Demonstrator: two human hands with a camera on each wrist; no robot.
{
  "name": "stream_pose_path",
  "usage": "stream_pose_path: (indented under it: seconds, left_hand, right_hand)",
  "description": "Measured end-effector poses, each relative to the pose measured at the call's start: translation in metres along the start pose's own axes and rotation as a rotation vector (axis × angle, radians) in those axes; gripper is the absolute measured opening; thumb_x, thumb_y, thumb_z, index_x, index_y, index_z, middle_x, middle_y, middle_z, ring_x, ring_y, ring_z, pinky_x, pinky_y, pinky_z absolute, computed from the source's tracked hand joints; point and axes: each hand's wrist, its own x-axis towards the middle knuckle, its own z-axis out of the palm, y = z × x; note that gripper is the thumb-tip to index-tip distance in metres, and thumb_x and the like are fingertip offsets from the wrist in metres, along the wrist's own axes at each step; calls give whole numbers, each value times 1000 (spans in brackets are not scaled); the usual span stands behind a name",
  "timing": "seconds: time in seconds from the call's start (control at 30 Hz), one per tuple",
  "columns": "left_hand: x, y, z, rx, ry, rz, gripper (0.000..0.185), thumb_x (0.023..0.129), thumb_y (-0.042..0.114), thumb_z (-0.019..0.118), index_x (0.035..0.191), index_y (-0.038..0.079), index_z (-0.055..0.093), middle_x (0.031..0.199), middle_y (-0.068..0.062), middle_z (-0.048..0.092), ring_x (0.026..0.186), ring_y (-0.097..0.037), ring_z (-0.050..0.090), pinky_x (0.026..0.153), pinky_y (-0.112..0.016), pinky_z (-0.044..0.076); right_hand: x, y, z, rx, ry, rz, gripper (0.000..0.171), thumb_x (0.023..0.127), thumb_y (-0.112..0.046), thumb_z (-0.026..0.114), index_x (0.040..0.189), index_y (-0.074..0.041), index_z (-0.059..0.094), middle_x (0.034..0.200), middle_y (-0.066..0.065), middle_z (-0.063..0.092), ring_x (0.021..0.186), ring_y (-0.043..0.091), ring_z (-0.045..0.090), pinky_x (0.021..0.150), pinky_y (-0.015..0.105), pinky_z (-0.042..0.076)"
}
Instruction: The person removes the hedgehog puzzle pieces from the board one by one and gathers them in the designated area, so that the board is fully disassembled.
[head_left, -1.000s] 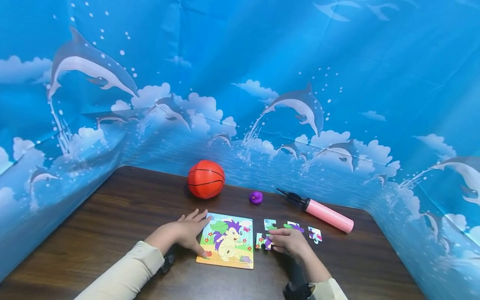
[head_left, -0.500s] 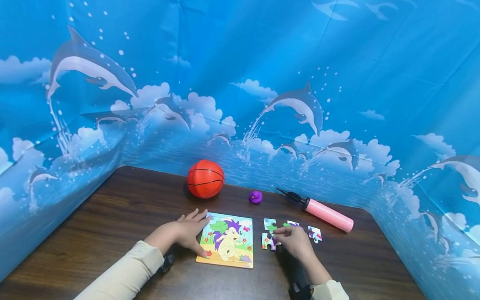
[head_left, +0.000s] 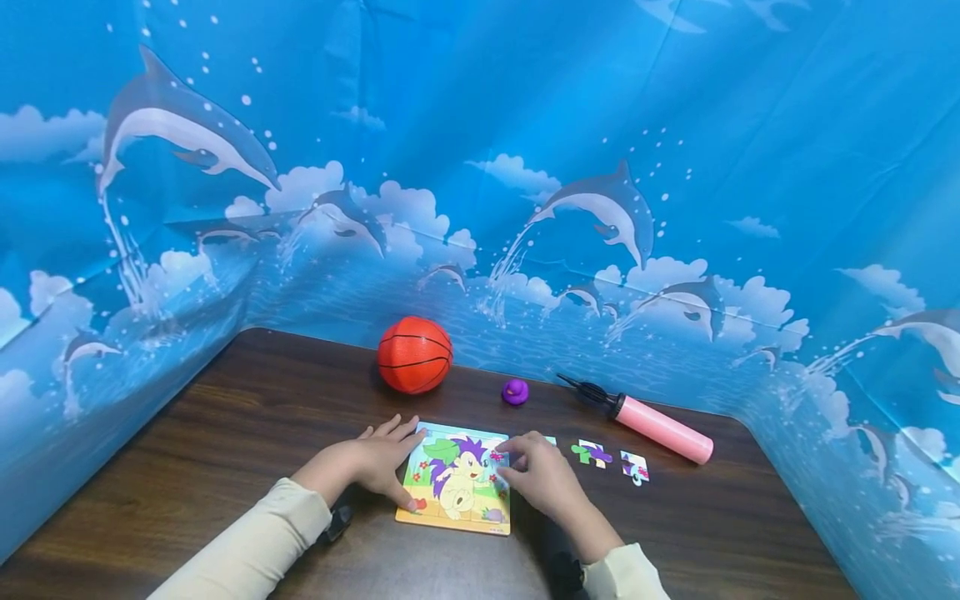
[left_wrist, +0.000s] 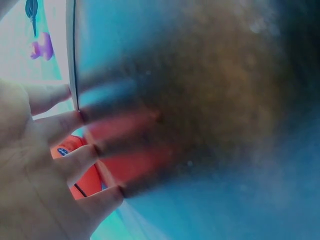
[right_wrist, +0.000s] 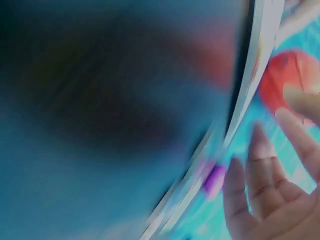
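A square jigsaw puzzle (head_left: 457,492) with a purple-spined hedgehog picture lies in front of me. My left hand (head_left: 375,463) rests along its left side with fingers spread, thumb near the lower left corner. In the left wrist view the left fingertips (left_wrist: 75,118) meet the board's edge. My right hand (head_left: 546,479) is at the right edge, thumb and index finger reaching over the picture. Its fingers (right_wrist: 260,165) look loosely extended, with nothing visible between them. Loose puzzle pieces lie to the right: a green and purple one (head_left: 592,453) and another (head_left: 634,467). One more is mostly behind the right hand.
At the back of the brown table (head_left: 300,375) sits a red basketball (head_left: 415,355). A purple rubber duck (head_left: 515,392) stands right of it. A pink hand pump (head_left: 663,428) with a black nozzle lies behind the loose pieces. Dolphin-printed blue sheeting (head_left: 480,167) surrounds the table.
My right hand has let go of the puzzle piece it was moving on the table and has shifted left to the board's right edge. My left hand has stayed in place.
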Motion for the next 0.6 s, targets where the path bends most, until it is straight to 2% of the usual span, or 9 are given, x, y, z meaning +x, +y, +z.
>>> stream_pose_path:
  seconds: [0.13,0.27,0.43,0.6]
  left_hand:
    - [-2,0,0,-4,13,11,107,72,50,85,154,5,33,163,-16,18,150,-40,9,115,-65,12]
    - [-2,1,1,-14,26,25,106,72,48,86,153,4,34,163,-17,20,149,-41,11,114,-66,14]
    - [-2,0,2,-19,24,19,106,71,48,86,153,5,34,163,-16,20,149,-41,11,114,-66,13]
    - [-1,0,1,-17,27,4,106,71,48,87,153,6,35,163,-16,20,149,-41,11,115,-66,13]
  right_hand:
    - [9,-25,16,-37,-147,-51,50,77,-32,86,123,-18,70,99,4,53,78,16,53,66,36,51]
    - [17,-39,20,-37,-245,-4,70,72,-35,89,135,-18,63,105,9,53,86,21,54,78,49,54]
    - [23,-42,20,-3,-285,49,65,71,-29,90,129,-15,66,108,11,54,91,25,54,84,55,52]
    - [25,-44,20,34,-276,58,56,70,-22,91,118,-15,64,114,16,54,98,30,55,87,58,51]
